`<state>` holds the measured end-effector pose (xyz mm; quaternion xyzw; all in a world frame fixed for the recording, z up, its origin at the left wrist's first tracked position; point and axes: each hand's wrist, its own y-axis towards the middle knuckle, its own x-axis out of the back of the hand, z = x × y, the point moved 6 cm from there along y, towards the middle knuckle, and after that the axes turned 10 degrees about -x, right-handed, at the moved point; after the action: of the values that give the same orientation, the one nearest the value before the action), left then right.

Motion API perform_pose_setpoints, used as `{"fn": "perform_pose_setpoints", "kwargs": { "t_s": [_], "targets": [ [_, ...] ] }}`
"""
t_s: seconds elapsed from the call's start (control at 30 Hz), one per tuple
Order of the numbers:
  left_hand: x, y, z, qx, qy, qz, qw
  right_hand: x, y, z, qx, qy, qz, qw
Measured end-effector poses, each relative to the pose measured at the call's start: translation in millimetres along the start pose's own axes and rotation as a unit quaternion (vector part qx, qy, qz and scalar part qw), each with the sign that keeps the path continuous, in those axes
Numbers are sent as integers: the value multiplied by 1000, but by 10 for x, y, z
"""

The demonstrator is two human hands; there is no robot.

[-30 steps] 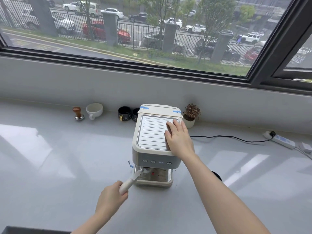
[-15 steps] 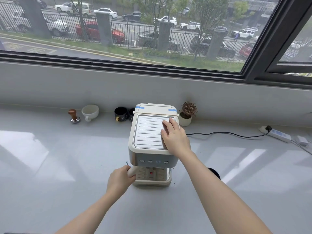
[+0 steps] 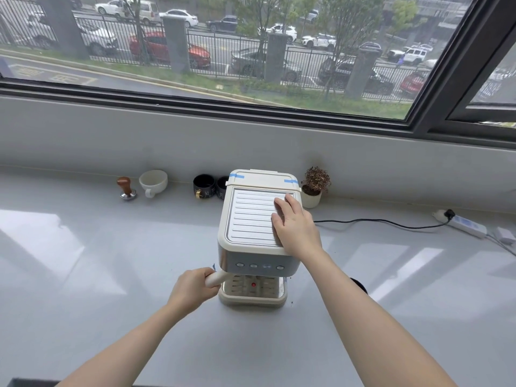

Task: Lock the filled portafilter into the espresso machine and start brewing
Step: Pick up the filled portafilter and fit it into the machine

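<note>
cream portafilter handle point(image 3: 216, 277) (angled left), under espresso machine point(image 3: 258, 236)

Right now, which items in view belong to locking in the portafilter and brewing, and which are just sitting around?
In use: espresso machine; portafilter handle, gripped by left hand; right hand flat on the machine's top.

Idle: tamper; white cup; black cups; potted plant; power strip.

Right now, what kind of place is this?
Likely a home or office coffee corner: a cream espresso machine on a pale grey counter, a white ceramic cup and wooden-handled tamper beside a large street-facing window.
</note>
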<state>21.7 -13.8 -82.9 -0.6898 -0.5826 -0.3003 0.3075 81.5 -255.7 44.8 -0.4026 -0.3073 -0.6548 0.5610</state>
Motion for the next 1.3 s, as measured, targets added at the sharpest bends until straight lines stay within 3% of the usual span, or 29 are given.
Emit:
{"fn": "perform_pose_setpoints", "kwargs": {
  "t_s": [0.3,0.53,0.67,0.73,0.83,0.93,1.3],
  "targets": [
    [73,22,-49,-16,6,14,1000,-7,15,3,0,-3,-4,1000],
    [-276,-376,-306,80,-43,-34,995,-12,3,3,-5,-2,-17,1000],
    [-626,-556,-557,145,-84,-11,986,-14,-15,15,-10,5,-22,1000],
    [-657,-513,-541,169,-194,21,966,-7,-23,18,-10,8,-25,1000],
    [-697,-466,-505,220,-397,138,880,10,-34,18,-12,13,-20,1000],
    [-724,-469,-516,237,-463,185,834,18,-55,32,-12,18,-15,1000],
    [-808,-461,-554,260,-437,89,857,15,-64,-65,-50,84,-26,995]
  ]
}}
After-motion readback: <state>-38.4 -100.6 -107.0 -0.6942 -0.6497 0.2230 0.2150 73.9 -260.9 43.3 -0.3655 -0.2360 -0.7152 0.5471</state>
